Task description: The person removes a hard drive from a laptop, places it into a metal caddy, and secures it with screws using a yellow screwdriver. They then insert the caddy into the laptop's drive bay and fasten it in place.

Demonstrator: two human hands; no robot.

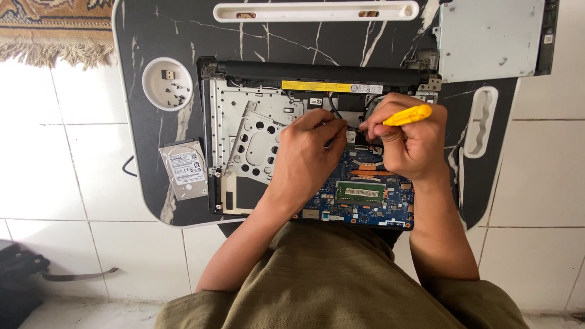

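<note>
Here, seen from above, a person works on an opened laptop (244, 146) lying on a small black marble-patterned table (152, 36) set over white floor tiles. At far left a black bag (18, 274) sits on the floor, and the fringe of a patterned rug (49, 30) shows at the top corner. On the table's left side a round white cup recess (167, 83) holds small dark screws, and just below it a silver hard drive (184, 170) lies flat, just beside the laptop's edge. The laptop's left half shows a bare perforated metal bay, with a long black battery bearing a yellow strip (317, 86) running along its far edge. The left hand (308, 155) rests over the middle of the chassis, its fingertips pinched together on a thin dark cable near the middle of the board. Below the hands lies the blue circuit board (365, 204) with a green memory module (361, 192) and copper heat pipes. The right hand (408, 137) is closed around a yellow-handled screwdriver (407, 115), its tip hidden behind the fingers, touching the left hand's fingertips. At upper right a grey metal optical drive (490, 36) lies on the table corner, well apart from the hands.
</note>
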